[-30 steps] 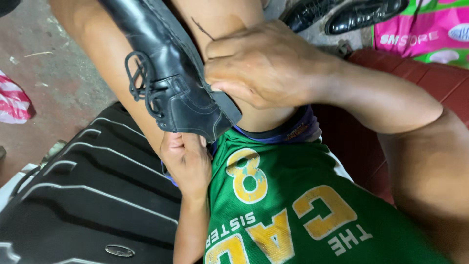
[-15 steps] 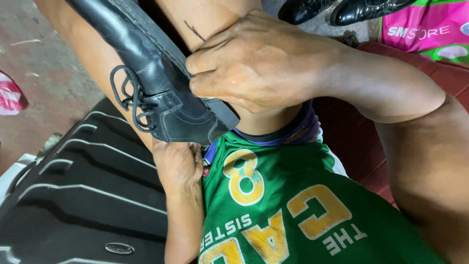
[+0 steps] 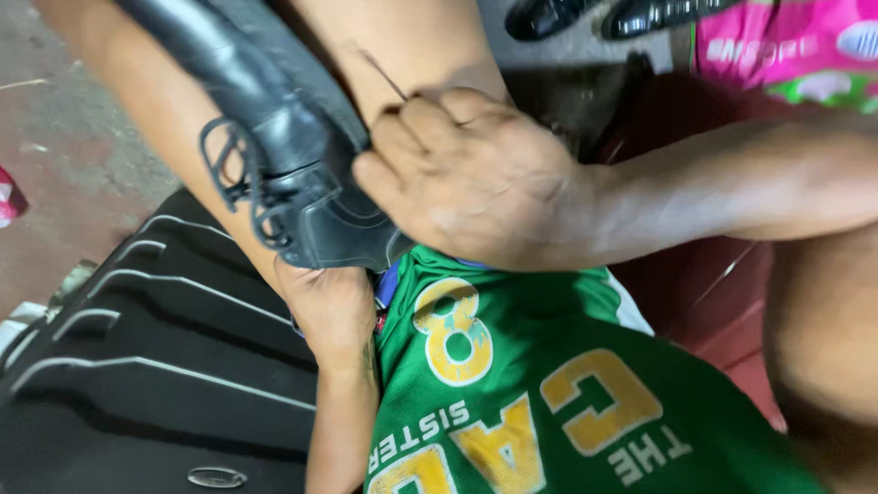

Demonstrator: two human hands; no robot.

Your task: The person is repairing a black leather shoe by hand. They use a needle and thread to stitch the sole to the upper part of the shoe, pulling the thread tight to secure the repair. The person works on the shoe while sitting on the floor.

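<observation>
A black shoe [image 3: 274,155] is steadied from beneath by the left hand [image 3: 334,306]; right hand [image 3: 466,178] fingers [image 3: 393,137] are pinched on a thread [image 3: 384,73] above, keeping it taut.

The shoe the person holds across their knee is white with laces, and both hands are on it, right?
Not quite. The head view shows the shoe is black, not white. It does have laces, and the right hand and left hand both hold it.
</observation>
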